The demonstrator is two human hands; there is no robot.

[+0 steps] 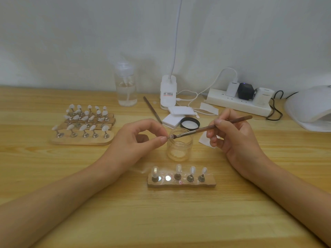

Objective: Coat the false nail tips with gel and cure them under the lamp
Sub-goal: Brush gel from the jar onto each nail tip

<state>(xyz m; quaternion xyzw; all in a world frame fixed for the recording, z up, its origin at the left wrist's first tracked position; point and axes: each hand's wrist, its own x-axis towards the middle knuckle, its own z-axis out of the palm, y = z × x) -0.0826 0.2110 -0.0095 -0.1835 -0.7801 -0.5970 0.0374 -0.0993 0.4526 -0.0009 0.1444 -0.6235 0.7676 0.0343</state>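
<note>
One nail tip [171, 136] sits pinched at three o'clock of the left hand [139, 140]; the right hand [234, 138] grips the brush [197, 131], its bristles touching the tip.

On a pale wooden desk [161, 221] against a white wall [71, 42]: clear pump bottle [126, 90] left of a white clip-lamp base [168, 92]; power strip [223, 102] carrying 3 plugs, right; square white pads [180, 110] beside a thin dark stick [152, 110], in front.

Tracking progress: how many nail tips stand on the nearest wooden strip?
4 nail tips: one at the left end, three right of a bare magnet.
</note>
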